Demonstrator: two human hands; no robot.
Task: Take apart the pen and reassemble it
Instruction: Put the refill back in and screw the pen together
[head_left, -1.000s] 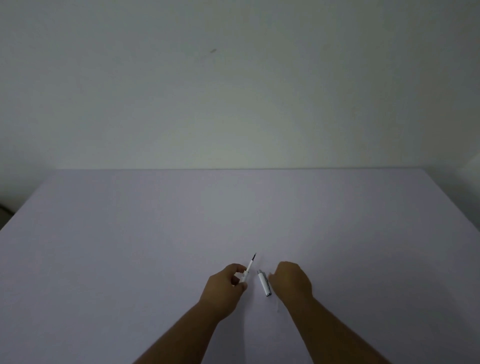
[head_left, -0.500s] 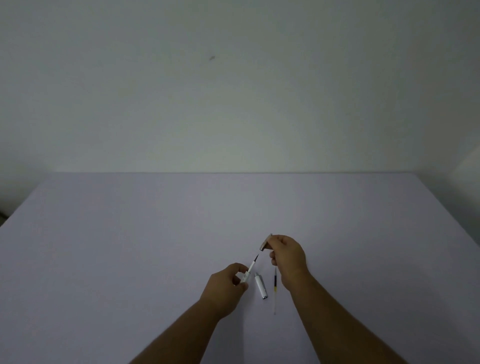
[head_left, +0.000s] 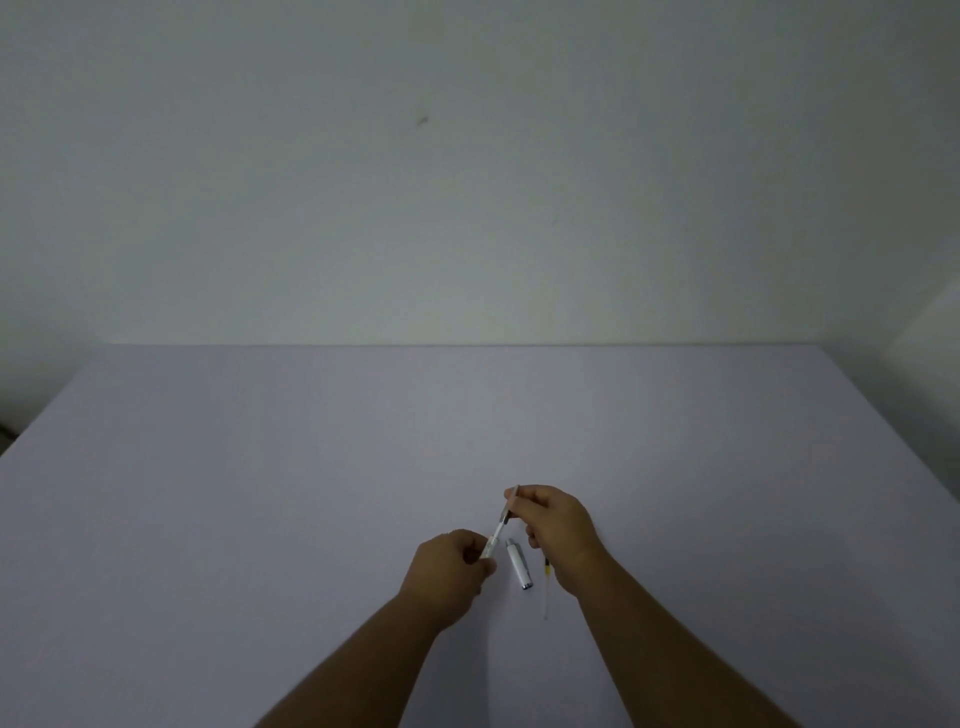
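Observation:
My left hand (head_left: 449, 569) grips the lower end of a white pen body (head_left: 493, 540) that slants up to the right. My right hand (head_left: 558, 530) pinches a small grey tip piece (head_left: 511, 501) that sits on the upper end of that body. Between my hands a white pen cap (head_left: 519, 566) with a silver end lies on the table (head_left: 260, 493). A thin refill (head_left: 546, 592) with a yellow band lies just right of the cap, partly under my right wrist.
The pale lilac table spreads wide around my hands, and its far edge meets a plain white wall (head_left: 467, 182). A dark gap (head_left: 5, 431) shows at the table's left edge.
My right hand picked a grey tip piece up near the cap, raised it, and brought it down onto the upper end of the pen body. My left hand stayed almost still.

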